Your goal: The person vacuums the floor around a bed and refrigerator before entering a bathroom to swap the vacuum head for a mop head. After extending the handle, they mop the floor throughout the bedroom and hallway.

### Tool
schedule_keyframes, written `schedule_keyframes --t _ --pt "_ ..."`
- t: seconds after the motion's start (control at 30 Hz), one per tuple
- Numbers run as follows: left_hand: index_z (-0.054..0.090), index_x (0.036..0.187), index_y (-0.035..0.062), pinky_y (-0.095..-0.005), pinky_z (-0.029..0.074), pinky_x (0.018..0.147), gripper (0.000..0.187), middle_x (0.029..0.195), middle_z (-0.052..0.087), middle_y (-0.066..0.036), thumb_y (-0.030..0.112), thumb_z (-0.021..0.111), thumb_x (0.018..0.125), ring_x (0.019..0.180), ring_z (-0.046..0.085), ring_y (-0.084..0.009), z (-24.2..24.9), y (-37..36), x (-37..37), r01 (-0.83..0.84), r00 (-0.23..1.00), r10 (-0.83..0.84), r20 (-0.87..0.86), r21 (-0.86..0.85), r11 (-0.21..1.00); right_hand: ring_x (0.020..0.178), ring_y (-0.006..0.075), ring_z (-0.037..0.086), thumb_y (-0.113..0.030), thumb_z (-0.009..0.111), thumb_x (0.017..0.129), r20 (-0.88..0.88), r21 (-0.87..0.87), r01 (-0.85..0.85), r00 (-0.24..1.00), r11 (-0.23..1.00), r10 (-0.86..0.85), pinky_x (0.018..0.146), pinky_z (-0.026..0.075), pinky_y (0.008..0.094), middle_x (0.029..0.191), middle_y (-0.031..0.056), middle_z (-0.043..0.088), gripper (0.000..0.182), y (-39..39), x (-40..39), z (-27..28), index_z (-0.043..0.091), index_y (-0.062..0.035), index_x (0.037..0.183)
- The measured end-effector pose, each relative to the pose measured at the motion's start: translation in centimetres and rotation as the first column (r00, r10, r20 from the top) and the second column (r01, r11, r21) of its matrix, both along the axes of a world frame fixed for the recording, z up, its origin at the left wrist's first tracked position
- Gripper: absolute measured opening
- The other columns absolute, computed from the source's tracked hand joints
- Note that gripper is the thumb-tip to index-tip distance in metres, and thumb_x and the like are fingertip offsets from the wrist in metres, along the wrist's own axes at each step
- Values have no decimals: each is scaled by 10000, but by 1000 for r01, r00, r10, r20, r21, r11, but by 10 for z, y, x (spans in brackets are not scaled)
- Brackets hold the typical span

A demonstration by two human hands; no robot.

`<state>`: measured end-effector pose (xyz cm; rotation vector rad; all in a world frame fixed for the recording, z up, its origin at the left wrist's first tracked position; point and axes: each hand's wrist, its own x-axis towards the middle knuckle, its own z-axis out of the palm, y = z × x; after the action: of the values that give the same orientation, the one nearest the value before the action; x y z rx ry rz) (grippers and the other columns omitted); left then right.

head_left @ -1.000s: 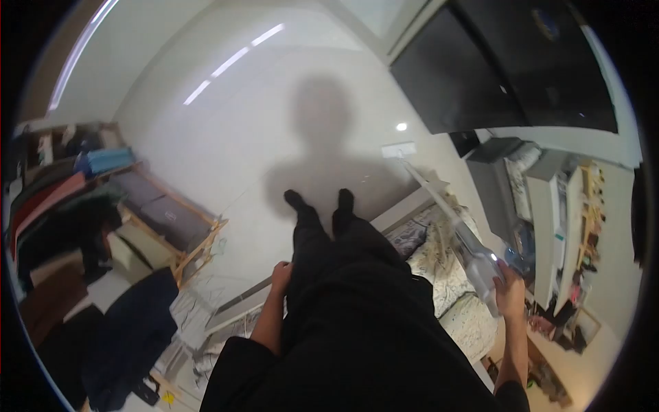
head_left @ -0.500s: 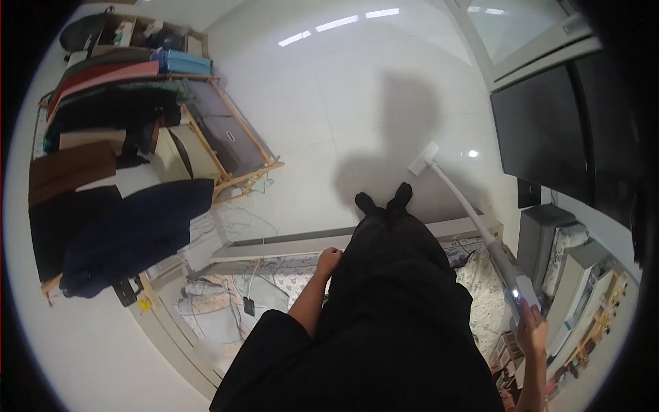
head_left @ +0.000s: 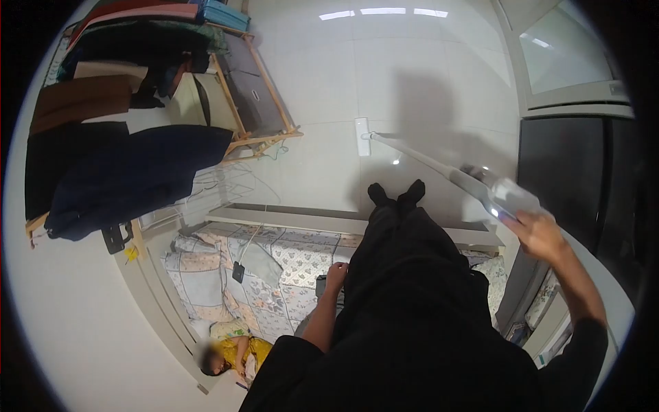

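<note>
My right hand (head_left: 541,237) is closed round the handle of a white and grey cordless stick vacuum cleaner (head_left: 470,185). A small light glows on its body near my fingers. From there the tube slants down to the left, and the flat white floor head (head_left: 362,139) rests on the pale tiled floor (head_left: 322,89), ahead of my feet in black socks. My left hand (head_left: 336,276) hangs beside my left thigh with its fingers curled in, and I see nothing held in it. Just beside it shows a grey object, partly hidden.
A wooden rack (head_left: 264,89) with hanging clothes and storage boxes stands at left. Behind me lies a bed with a patterned cover (head_left: 302,254); a person in yellow (head_left: 257,349) lies at its lower left. A dark-fronted cabinet (head_left: 559,178) stands at right.
The floor head has swept left across the tiles, and my right hand has moved forward with the vacuum cleaner. My view has shifted, bringing the person on the bed into sight.
</note>
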<state>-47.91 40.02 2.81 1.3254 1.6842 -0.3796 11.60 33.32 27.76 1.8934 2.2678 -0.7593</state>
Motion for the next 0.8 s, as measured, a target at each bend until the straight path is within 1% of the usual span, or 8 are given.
schedule_keyframes --t 0.1,0.17,0.3,0.4,0.5,0.57,0.67,0.8 --pt "689 960 -28 -422 495 839 432 959 679 -233 365 545 853 948 649 -363 12 -14 -1 -57 998 57 -5 38 998 697 287 643 -86 614 752 -35 48 -160 986 986 161 634 537 413 862 91 584 488 58 1 -12 580 -144 1235" --pt "687 926 -40 -426 497 813 443 919 679 -232 371 535 860 926 651 -368 38 -17 11 -95 995 94 -29 -20 995 713 283 647 -93 602 759 5 4 -326 945 945 326 644 533 413 883 84 587 488 90 -5 -30 579 -151 1243" --pt "686 912 -45 -434 496 792 452 886 676 -233 376 529 863 903 650 -376 25 -35 -5 -117 992 114 -63 -48 992 726 281 649 -82 609 762 -5 8 -452 892 892 452 633 530 419 883 86 586 473 153 -33 -56 584 -156 1228" --pt "685 917 -42 -438 492 801 445 903 674 -236 372 530 868 913 646 -373 38 -28 0 -38 997 34 -66 -46 998 737 280 655 -70 599 784 -36 26 -472 880 881 473 637 531 421 907 93 599 415 185 -69 -83 591 -152 1190" --pt "680 953 -34 -433 490 822 428 925 678 -228 362 536 873 931 646 -364 36 -22 1 -86 995 83 -48 -53 995 754 294 647 -82 590 801 -88 15 -488 869 873 487 646 523 423 976 92 594 490 205 -114 -108 541 -184 1277" --pt "676 974 -29 -428 489 832 420 933 679 -224 356 539 875 938 646 -363 30 -18 1 -52 996 49 -72 -45 998 792 308 666 -85 581 811 -210 55 -459 863 887 459 671 541 438 940 125 629 309 216 -145 -116 603 -124 1117" --pt "670 999 -23 -423 489 844 413 949 680 -221 351 542 879 950 645 -365 30 -11 4 -33 996 30 -84 -36 999 801 322 667 -113 580 819 -350 195 -390 829 900 435 686 546 442 933 139 632 244 220 -187 -155 629 -99 1058" --pt "669 1008 -18 -428 490 843 425 973 680 -217 369 547 880 963 641 -373 36 -5 7 -96 995 96 -40 -11 995 772 315 670 -130 566 829 -295 198 -425 834 883 467 663 551 430 920 143 633 175 225 -203 -133 644 -73 975"
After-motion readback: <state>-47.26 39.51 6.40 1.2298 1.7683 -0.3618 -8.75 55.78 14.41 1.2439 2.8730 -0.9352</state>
